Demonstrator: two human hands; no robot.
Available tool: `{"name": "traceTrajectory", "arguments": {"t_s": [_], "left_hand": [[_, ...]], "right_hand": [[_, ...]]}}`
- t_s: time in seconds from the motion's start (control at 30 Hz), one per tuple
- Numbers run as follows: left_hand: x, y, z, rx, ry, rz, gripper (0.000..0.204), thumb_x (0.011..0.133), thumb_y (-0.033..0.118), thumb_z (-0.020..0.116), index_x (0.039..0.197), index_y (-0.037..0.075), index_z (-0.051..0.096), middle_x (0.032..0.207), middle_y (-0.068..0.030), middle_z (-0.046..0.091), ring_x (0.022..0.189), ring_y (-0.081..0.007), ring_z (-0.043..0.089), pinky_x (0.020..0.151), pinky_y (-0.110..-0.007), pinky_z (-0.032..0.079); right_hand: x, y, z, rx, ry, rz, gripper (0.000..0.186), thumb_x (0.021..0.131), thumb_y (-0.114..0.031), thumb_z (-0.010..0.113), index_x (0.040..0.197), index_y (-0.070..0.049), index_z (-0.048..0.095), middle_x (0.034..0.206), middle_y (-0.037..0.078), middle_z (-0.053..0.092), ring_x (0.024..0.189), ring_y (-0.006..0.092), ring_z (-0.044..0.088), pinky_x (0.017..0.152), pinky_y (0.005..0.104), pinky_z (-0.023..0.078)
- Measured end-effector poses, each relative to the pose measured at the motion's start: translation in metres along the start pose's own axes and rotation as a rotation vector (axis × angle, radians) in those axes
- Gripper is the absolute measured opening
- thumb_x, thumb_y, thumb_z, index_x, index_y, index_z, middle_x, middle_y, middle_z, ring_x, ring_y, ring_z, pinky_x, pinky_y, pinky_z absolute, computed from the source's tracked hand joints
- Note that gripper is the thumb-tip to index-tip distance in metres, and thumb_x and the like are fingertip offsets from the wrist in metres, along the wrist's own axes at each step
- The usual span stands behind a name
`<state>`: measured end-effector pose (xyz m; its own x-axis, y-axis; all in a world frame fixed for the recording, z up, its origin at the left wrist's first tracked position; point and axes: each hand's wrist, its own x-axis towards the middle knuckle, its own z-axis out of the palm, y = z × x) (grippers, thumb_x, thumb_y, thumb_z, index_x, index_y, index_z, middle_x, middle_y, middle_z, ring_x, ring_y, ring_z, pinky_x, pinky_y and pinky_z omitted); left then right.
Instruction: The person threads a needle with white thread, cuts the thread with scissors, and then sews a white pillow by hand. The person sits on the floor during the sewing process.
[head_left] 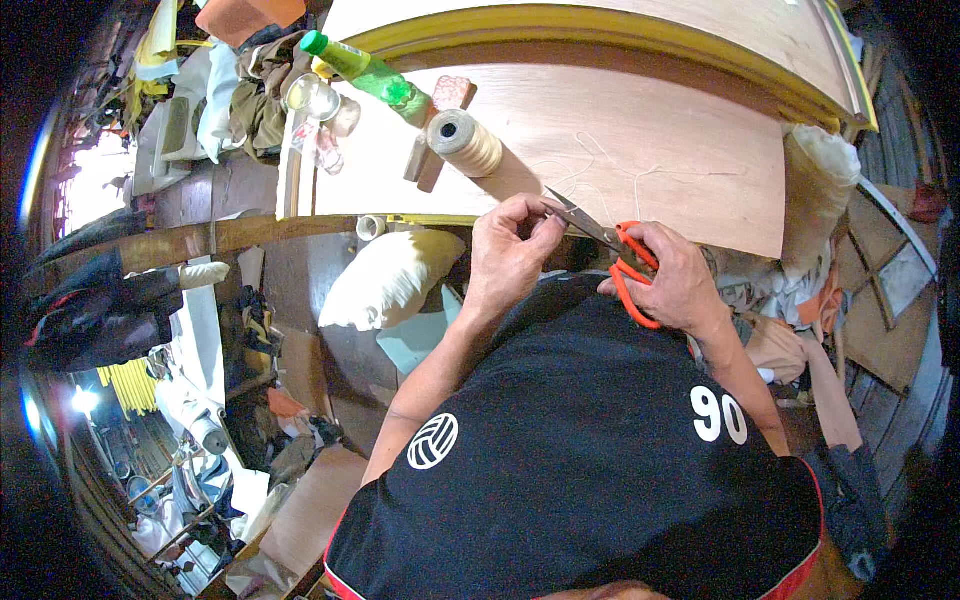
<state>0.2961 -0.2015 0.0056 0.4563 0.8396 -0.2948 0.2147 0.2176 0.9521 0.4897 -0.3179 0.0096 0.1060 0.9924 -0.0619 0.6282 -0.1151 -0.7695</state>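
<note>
My right hand (672,284) grips a pair of scissors (627,296) with orange handles, their dark blades angled up to the left. The fingers of my left hand (508,246) are pinched together at the blade tips; what they hold is too small to make out. Just beyond them, a cream spool of thread (468,148) lies on its side on a pale plywood board (715,120). Loose pale threads (640,178) trail across the board to the right of the spool.
A green bottle (380,78), clear containers (312,100) and small blocks (452,92) sit at the board's back left. Below it lies a white stuffed sack (385,280). Heaped fabrics (260,100) and scraps crowd both sides. A framed panel (890,285) stands at the right.
</note>
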Motion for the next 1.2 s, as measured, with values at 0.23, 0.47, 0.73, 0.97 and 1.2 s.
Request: {"name": "traceTrajectory", "arguments": {"t_s": [0.23,0.47,0.73,0.97,1.2], "left_hand": [[0.001,-0.005,-0.004,0.023,-0.02,-0.025,0.007,0.089,0.005,0.067,0.093,-0.001,0.069,0.085,-0.0016,0.066,0.078,-0.008,0.058,0.073,-0.025,0.048],[-0.001,-0.002,-0.007,0.028,-0.003,-0.052,0.012,0.09,0.01,0.07,0.095,-0.001,0.07,0.085,-0.002,0.067,0.08,-0.0091,0.059,0.075,-0.026,0.048],[-0.01,-0.009,-0.007,-0.007,0.027,-0.024,0.01,0.09,0.007,0.07,0.095,-0.001,0.07,0.079,0.0034,0.062,0.071,-0.0036,0.051,0.067,-0.019,0.042],[-0.026,-0.027,-0.024,-0.177,0.146,-0.072,0.009,0.09,0.004,0.069,0.097,-0.002,0.069,0.085,-0.0002,0.067,0.073,-0.0046,0.055,0.067,-0.019,0.045],[-0.025,-0.027,-0.047,-0.417,0.229,0.038,0.006,0.091,0.004,0.068,0.096,0.002,0.067,0.072,0.0019,0.06,0.052,-0.0021,0.038,0.046,-0.018,0.027]], "right_hand": [[-0.001,0.001,0.004,0.061,-0.023,0.063,0.061,0.068,-0.041,0.088,0.108,-0.001,0.064,0.095,0.015,0.068,0.084,0.0316,0.068,0.075,0.0399,0.054],[0.012,0.023,-0.013,-0.036,0.152,0.055,0.039,0.081,-0.023,0.078,0.111,-0.002,0.065,0.086,0.015,0.07,0.074,0.0256,0.071,0.071,0.0352,0.054],[0.121,0.121,-0.086,-0.561,0.256,0.1,0.04,0.088,-0.027,0.069,0.12,-0.004,0.063,0.096,0.021,0.066,0.096,0.0399,0.064,0.086,0.0467,0.051],[0.102,0.134,-0.095,-0.639,0.145,0.067,0.031,0.09,-0.018,0.063,0.117,-0.003,0.063,0.1,0.019,0.066,0.102,0.0383,0.063,0.091,0.0451,0.051],[0.038,0.151,-0.086,-0.641,0.115,-0.042,0.021,0.086,-0.008,0.057,0.105,-0.003,0.064,0.1,0.018,0.065,0.099,0.0368,0.063,0.085,0.046,0.051]]}}
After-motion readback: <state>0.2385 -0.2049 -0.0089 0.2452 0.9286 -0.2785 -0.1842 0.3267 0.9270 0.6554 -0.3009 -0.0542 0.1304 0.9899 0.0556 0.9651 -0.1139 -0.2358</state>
